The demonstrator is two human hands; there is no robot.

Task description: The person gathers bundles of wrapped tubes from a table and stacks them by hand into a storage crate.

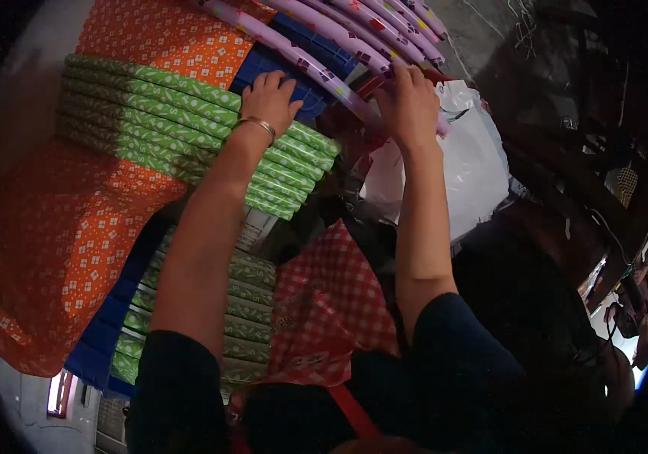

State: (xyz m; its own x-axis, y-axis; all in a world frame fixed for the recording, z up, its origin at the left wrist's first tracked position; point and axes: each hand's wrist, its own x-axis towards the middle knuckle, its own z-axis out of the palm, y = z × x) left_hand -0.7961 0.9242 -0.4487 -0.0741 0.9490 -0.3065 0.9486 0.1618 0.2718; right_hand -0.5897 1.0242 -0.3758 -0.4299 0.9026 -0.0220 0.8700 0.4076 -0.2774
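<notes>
My left hand (269, 100), with a bracelet on its wrist, lies with fingers spread at the edge of a blue plastic crate (312, 94). Just under its palm is a row of green patterned rolls (157, 113), lying side by side. My right hand (412, 106) is bent over the near end of a purple patterned roll (316, 72), fingers curled down; its fingertips are partly hidden. Several more purple rolls (384, 41) lie beside that one, pointing away from me. A crumpled white plastic bag (471, 163) sits under and right of my right wrist.
Orange patterned sheeting (112, 250) drapes over the left side, above and below the green rolls. More green rolls (248, 325) stand lower down, near a red checked apron (335, 295) at my body. Dark clutter (604, 204) fills the right side.
</notes>
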